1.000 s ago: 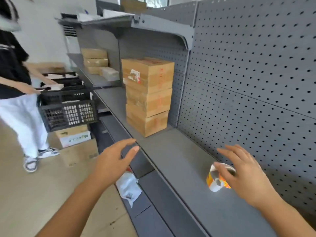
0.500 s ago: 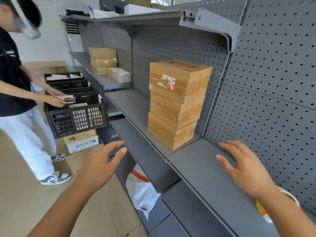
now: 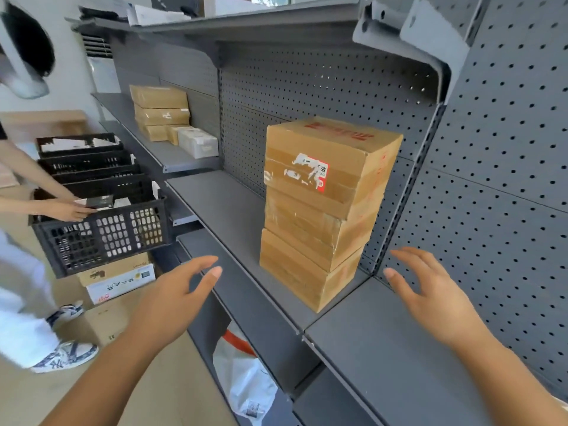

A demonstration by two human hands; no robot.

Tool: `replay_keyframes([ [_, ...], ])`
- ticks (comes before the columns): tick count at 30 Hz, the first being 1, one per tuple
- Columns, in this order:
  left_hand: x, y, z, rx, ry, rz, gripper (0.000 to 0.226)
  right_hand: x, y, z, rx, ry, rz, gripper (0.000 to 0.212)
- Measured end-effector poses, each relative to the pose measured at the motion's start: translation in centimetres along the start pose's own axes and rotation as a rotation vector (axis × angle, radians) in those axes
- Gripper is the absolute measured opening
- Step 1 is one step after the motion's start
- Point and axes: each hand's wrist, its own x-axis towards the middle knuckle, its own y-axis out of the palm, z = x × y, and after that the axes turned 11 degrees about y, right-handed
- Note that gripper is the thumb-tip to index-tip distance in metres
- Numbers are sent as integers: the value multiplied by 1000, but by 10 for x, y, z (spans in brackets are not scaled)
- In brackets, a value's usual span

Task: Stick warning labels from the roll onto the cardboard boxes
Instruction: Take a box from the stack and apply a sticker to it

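Observation:
A stack of three brown cardboard boxes [image 3: 322, 210] stands on the grey shelf [image 3: 233, 216] against the pegboard. The top box bears a torn white and red label on its front face. My left hand [image 3: 172, 302] hovers open in front of the shelf's edge, left of and below the stack. My right hand [image 3: 430, 296] hovers open above the shelf to the right of the stack, a short way from the bottom box. Neither hand touches anything. The label roll is out of view.
More cardboard boxes [image 3: 159, 112] and a white box [image 3: 198, 142] sit on a farther shelf at the left. Another person reaches into black plastic crates [image 3: 101, 229] on the floor side. A white plastic bag [image 3: 246, 376] lies on the lowest shelf. An upper shelf [image 3: 276, 23] overhangs the stack.
The view has moved closer to the box stack and turned left. The label roll beside my right hand has slipped out of view. Both hands stay open and have advanced toward the stack.

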Motion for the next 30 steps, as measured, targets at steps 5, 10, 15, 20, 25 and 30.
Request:
replay_keyframes([
  [5, 54, 1, 3, -28, -16, -21, 64, 37, 2, 12, 119, 28, 46, 61],
  [10, 102, 10, 1, -222, -3, -17, 50, 61, -5, 27, 301, 132, 64, 61],
  [15, 178, 10, -11, -643, -83, 15, 55, 84, -16, 48, 636, 377, 68, 69],
  [20, 252, -11, -50, -876, -149, 146, 80, 112, -41, 81, 1084, 565, 159, 75],
  [25, 296, -29, -87, -901, -85, 392, 95, 141, -47, 99, 1249, 672, 290, 106],
  [30, 305, -31, -107, -791, 39, 632, 78, 149, -45, 124, 1189, 701, 300, 75],
])
